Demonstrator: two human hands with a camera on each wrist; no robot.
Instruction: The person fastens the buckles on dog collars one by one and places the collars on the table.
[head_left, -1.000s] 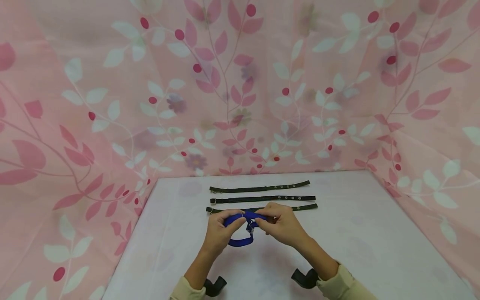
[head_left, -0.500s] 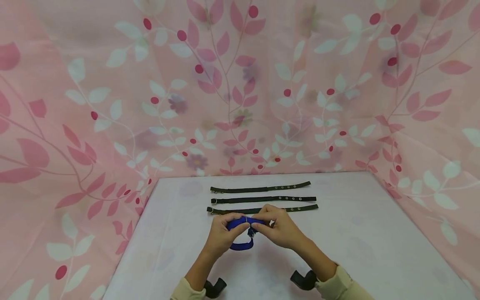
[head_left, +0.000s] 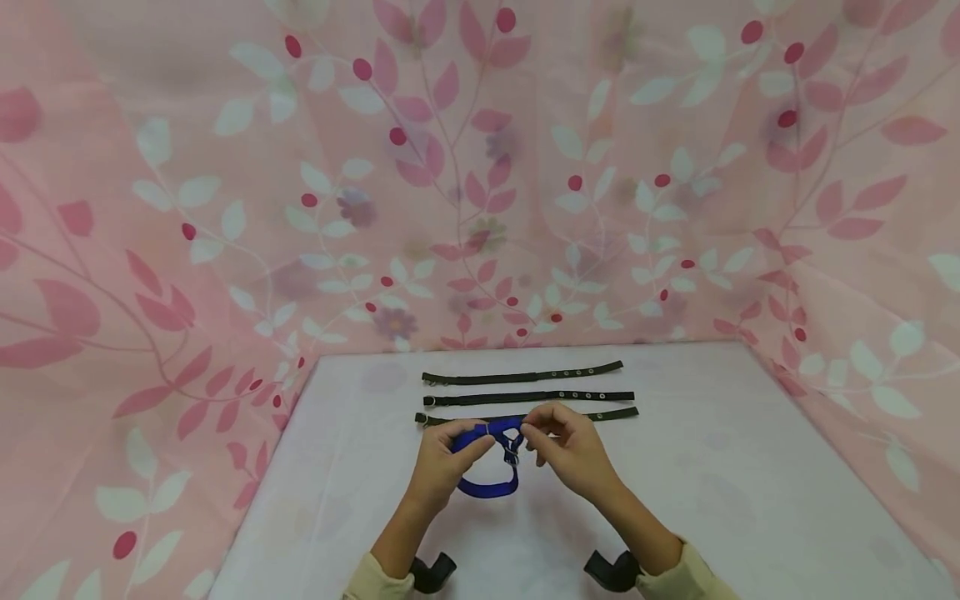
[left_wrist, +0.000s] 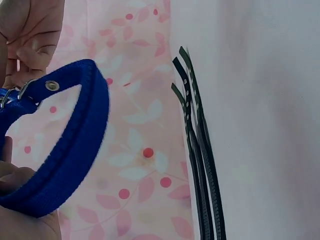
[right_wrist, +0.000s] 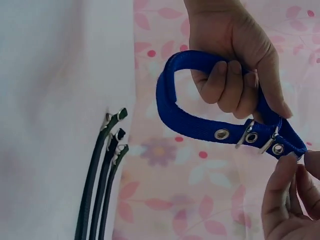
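A blue webbing collar (head_left: 487,490), bent into a loop, is held up between both hands above the table. My left hand (head_left: 435,467) grips its band, fingers curled round it in the right wrist view. My right hand (head_left: 577,454) pinches the strap's tip between thumb and fingertips, seen at the lower right of the right wrist view. There the strap runs through a metal buckle (right_wrist: 270,141), with metal-rimmed eyelets (right_wrist: 222,134) along it. The loop hangs below the hands in the head view.
Three dark collars lie stretched out side by side behind the hands: a far one (head_left: 517,377), a middle one (head_left: 525,397) and a near one (head_left: 618,414), partly hidden. White cloth (head_left: 750,467) covers the table. Pink floral fabric (head_left: 480,183) stands behind and at both sides.
My right hand dips close to the left, then moves back up and right with the strap's tip. More of the collar shows between the hands now. The dark collars stay put.
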